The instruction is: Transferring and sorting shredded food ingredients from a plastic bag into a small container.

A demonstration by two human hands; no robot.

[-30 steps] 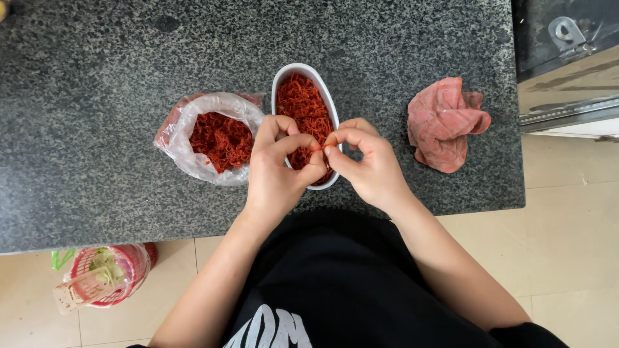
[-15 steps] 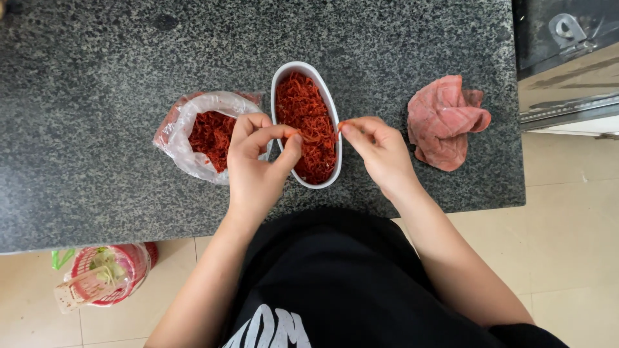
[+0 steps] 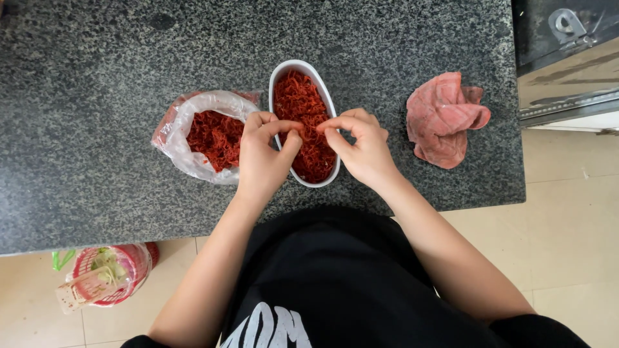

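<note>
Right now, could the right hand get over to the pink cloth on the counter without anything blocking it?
Probably yes. The right hand sits over the white oval dish, pinching red shreds, and the pink cloth lies on that hand's side. Only bare dark counter shows between them, though the pinch would need letting go first.

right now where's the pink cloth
In the head view the pink cloth lies crumpled on the dark counter, to the right of the white dish and the right hand.
</note>
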